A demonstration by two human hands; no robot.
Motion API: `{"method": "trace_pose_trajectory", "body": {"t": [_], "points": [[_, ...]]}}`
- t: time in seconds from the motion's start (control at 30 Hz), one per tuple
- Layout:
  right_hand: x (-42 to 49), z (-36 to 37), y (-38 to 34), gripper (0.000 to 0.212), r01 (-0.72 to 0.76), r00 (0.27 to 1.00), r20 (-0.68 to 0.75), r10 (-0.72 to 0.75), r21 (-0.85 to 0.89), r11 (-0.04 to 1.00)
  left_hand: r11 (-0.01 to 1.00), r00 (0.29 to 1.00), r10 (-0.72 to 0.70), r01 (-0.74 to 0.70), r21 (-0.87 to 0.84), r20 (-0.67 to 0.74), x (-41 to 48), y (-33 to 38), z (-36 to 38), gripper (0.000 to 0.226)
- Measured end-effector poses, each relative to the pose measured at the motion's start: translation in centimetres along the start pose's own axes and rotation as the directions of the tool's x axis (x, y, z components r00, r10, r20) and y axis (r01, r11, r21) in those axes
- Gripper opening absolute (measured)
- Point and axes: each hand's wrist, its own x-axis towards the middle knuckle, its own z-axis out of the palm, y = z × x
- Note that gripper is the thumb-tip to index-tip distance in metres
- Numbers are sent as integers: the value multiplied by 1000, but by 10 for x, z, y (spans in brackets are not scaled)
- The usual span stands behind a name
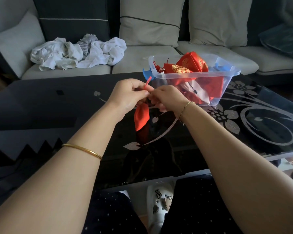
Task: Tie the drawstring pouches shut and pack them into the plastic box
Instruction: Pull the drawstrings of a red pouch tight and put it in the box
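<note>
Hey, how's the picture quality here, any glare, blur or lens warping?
Head view: dim, soft daylight; the glossy table mirrors the red pouch above it; the wide lens bows the sofa edges; the left hand and right hand look slightly soft.

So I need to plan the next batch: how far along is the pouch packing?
Done: several red pouches already lie in the plastic box. In hand: the left hand and right hand pinch the drawstring of one small pouch hanging above the table. Left: finishing that tie and boxing it; no other loose pouch shows.
</note>
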Motion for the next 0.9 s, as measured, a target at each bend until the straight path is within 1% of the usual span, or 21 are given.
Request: {"method": "trace_pose_trajectory", "body": {"t": [0.03, 0.1, 0.13, 0.2, 0.23, 0.33, 0.43, 0.57, 0.67, 0.73, 0.8, 0.9], "points": [[2, 1, 1, 22, 47, 998, -36, -46, 14, 999, 999, 999, 41, -42, 31, 13, -1, 0, 1, 22], [3, 4, 3, 17, 98, 995, -43, -95, 59, 993, 981, 989, 146, -149, 125, 32, -1, -1, 2, 24], [3, 6, 4, 17, 88, 996, -16, -86, 124, 988, 961, 980, 197, -201, 191, 39, -1, -1, 2, 26], [0, 7, 7, 16, 20, 994, 95, -51, 298, 954, 907, 960, 277, -275, 318, 38, -2, -3, 3, 28], [0, 6, 8, 17, -12, 987, 152, -44, 350, 937, 882, 950, 311, -301, 363, 32, -4, -3, 3, 28], [1, 3, 14, 18, -92, 963, 270, -27, 418, 904, 813, 912, 410, -370, 450, 10, -8, -3, 3, 30], [2, 1, 17, 15, -132, 944, 329, -27, 451, 883, 756, 884, 467, -410, 509, 19, -7, -1, 2, 35], [3, 3, 16, 12, -148, 941, 338, -23, 471, 870, 729, 874, 486, -427, 535, 34, -3, -3, 2, 38], [2, 3, 15, 12, -162, 929, 369, -26, 469, 868, 731, 861, 509, -435, 526, 4, -4, -5, 2, 39], [1, 3, 13, 16, -181, 922, 386, -14, 464, 867, 749, 854, 518, -430, 505, -42, -4, -7, 1, 39], [0, 3, 12, 19, -197, 919, 393, -3, 468, 862, 785, 864, 496, -406, 468, -83, -3, -8, 0, 39], [1, 2, 13, 23, -221, 936, 351, 35, 505, 835, 843, 892, 437, -362, 397, -116, -1, -9, -2, 36]]}}
